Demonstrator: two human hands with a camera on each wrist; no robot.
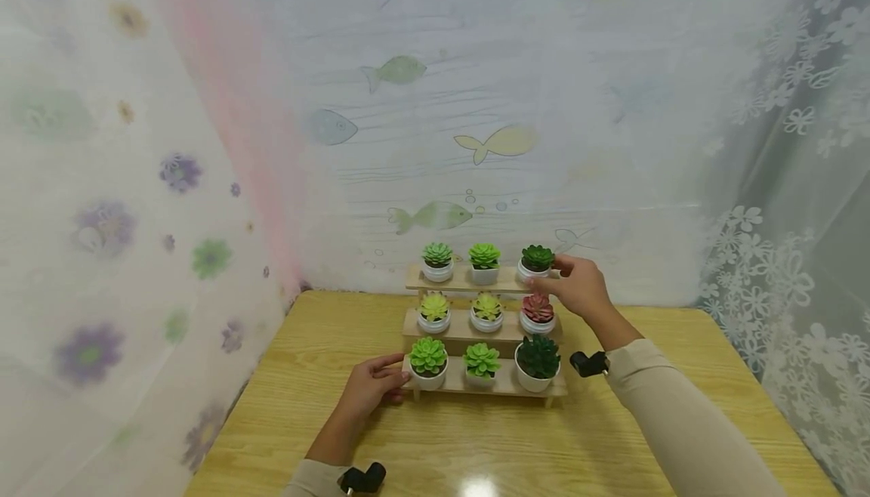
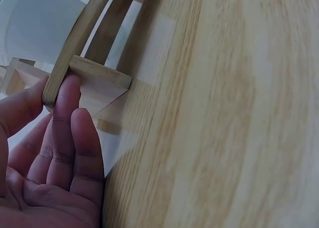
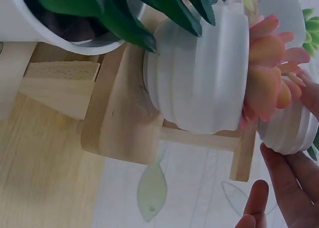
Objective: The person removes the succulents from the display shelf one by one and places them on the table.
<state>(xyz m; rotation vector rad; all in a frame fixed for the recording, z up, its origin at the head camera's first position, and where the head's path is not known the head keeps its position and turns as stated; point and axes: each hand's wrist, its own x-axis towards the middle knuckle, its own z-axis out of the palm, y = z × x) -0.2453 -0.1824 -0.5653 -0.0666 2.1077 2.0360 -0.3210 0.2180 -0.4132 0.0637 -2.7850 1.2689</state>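
A three-tier wooden plant stand [image 1: 489, 392] holds small potted succulents in three rows. My left hand [image 1: 372, 384] pinches the left end of its lowest board [image 2: 82, 43], thumb on one side and fingertips on the other. At the top tier's right end, my right hand [image 1: 578, 285] holds the white pot of a dark green succulent [image 1: 537, 259] between thumb and fingers. In the right wrist view, fingertips lie against that ribbed white pot [image 3: 289, 130]. Just below it sits a pink-red succulent [image 1: 538, 308], and a larger dark green succulent [image 1: 538, 357] stands on the bottom tier.
The stand is on a wood-grain table [image 1: 326, 331]. Behind it hangs a pale curtain [image 1: 578, 202] printed with fish; flowered sheets [image 1: 136, 278] flank both sides. Light and bright green succulents [image 1: 484, 257] fill the stand's left and middle columns.
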